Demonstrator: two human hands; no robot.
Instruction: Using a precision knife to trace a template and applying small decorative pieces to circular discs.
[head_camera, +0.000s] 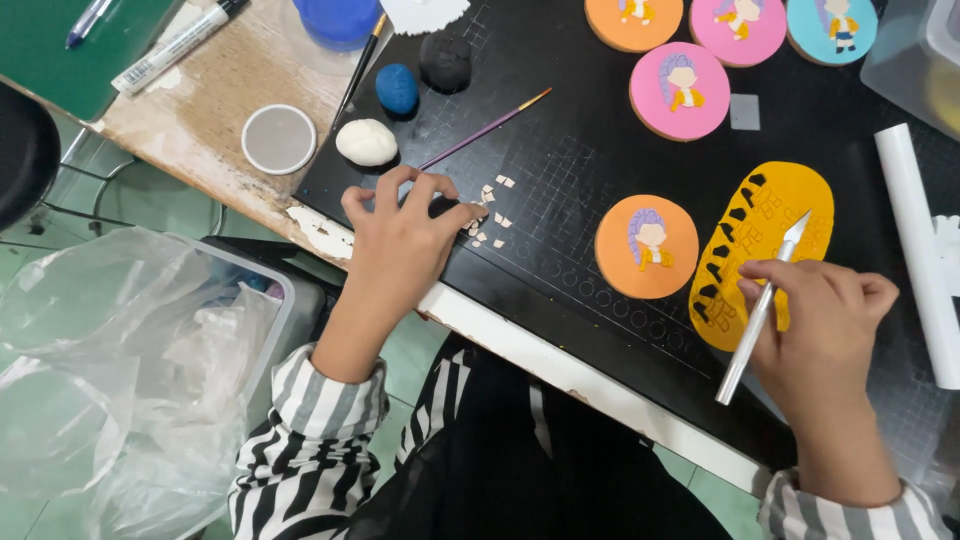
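We see a craft knife (762, 308), slim and silver with a pointed blade, held in the right hand (825, 335), whose fingers are closed around the handle like a pen grip; its tip rests over a flat yellow oval sheet (790, 205) that lies on the black cutting mat (580, 150) and has a row of small black cut-outs along its left edge. Just left of the yellow sheet lies an orange round disc (647, 247) with a small purple-haired figure on it. Further left, the left hand (400, 245) rests near the mat's front edge with its fingers curled and the fingertips pinched together just beside a scatter of small pale scraps (492, 215); we cannot tell whether it actually grips one of them. Beyond that hand lie a thin paintbrush (485, 130), a white lump of clay (366, 141), a blue lump (397, 88) and a black lump (445, 61). At the far edge of the mat sit more discs, two pink (680, 92), one orange and one light blue. A white roller (918, 250) lies to the right, and a clear plastic bag (120, 370) fills a bin on the left.
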